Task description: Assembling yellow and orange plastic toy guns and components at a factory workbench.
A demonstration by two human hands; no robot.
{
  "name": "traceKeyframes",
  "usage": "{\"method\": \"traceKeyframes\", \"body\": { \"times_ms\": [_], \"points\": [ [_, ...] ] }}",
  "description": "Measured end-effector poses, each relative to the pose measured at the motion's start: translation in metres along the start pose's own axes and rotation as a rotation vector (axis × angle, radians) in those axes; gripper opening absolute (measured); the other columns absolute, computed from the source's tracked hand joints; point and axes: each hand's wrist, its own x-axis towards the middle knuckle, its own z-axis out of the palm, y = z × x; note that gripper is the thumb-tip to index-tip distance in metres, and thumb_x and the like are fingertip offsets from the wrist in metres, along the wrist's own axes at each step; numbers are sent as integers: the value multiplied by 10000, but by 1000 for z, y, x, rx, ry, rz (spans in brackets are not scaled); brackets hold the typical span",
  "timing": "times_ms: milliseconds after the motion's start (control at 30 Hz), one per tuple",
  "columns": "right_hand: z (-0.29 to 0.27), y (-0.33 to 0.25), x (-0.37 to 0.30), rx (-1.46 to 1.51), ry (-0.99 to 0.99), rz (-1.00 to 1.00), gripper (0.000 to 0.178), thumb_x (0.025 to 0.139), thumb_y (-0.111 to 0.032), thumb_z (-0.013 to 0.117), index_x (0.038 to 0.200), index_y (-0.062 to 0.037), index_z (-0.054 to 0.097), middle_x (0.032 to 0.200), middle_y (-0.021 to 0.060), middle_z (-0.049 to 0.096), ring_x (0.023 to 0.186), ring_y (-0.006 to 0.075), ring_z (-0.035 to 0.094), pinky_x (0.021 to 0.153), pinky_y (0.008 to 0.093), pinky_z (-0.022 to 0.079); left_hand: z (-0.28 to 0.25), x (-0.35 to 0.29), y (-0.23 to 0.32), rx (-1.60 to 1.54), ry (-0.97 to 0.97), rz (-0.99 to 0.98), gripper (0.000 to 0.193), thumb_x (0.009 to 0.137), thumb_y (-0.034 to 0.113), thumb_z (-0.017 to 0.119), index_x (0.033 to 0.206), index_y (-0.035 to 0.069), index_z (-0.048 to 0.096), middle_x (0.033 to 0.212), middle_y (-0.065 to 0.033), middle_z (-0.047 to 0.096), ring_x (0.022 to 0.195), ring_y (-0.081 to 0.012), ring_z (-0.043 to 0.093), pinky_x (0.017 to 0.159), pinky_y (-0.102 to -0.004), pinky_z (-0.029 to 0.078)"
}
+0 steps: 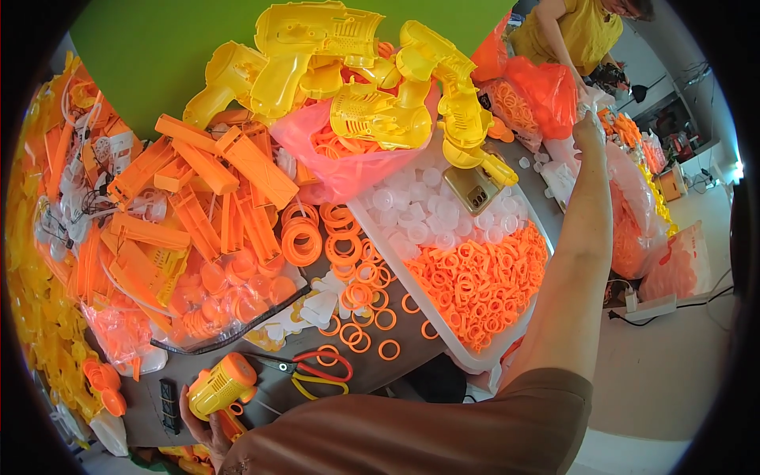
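My left hand (204,430) is closed round a yellow-and-orange pistol-shaped plastic housing (220,388), with slots in its side and an orange end cap. Beside it lie scissors (305,369) with red and yellow handles and a dark strip-shaped part (169,405). Across the right side stretches my other arm, and my right hand (587,136) is far off at a whitish plastic bag (594,101). Its fingers are too small and hidden to read. Another person's hand (580,82) is close to mine at the same bag.
A white tray (463,360) holds small orange rings, clear cups and a phone (472,190). Yellow shell halves (380,119) top a pink bag (340,168). Orange rectangular parts (194,210) are heaped at left, above loose orange rings (356,336). A power strip (645,309) sits at right.
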Motion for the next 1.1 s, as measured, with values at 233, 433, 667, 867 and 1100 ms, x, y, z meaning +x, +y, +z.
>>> {"method": "traceKeyframes", "body": {
  "times_ms": [233, 433, 667, 867, 1100],
  "points": [
    [10, 9, 15, -48, 59, -57, 599, 828, -62, 399, 1413, -159, 316, 961, 166, 621, 645, 231, 641, 496, 404, 554, 0, -1, 2, 6, 15, -14, 583, 931, 250, 556, 1381, -30, 313, 1364, -148, 405, 1201, -232, 448, 1022, -345, 339],
    [-3, -3, -2, 83, 1, 16, 622, 820, -70, 413, 1425, -139, 289, 950, 170, 624, 621, 235, 631, 487, 406, 548, 2, 0, 0, -23, 19, -19, 575, 936, 250, 547, 1381, -29, 314, 1375, -151, 395, 1214, -233, 438, 1035, -346, 324],
    [10, 2, 11, 146, 32, 65, 606, 835, -112, 385, 1429, -104, 266, 982, 196, 619, 634, 259, 628, 452, 400, 521, -1, -1, -3, -16, 9, 0, 572, 936, 248, 547, 1378, -32, 316, 1375, -154, 393, 1221, -232, 431, 1041, -349, 317],
    [28, 50, 81, 7, 313, 25, 661, 857, -306, 474, 1425, -64, 241, 1127, 233, 579, 867, 329, 621, 722, 510, 502, 2, 1, 0, 7, 9, -4, 612, 926, 259, 564, 1389, -33, 290, 1352, -178, 410, 1208, -249, 451, 1030, -366, 339],
    [-30, 29, 22, 340, 771, 219, 1007, 671, -669, 669, 1348, -15, 309, 1387, 230, 346, 1269, 418, 341, 980, 603, 321, -1, -3, -3, -73, -16, -15, 596, 937, 249, 544, 1395, -26, 282, 1349, -174, 417, 1218, -250, 445, 1037, -362, 328]
  ]
}}
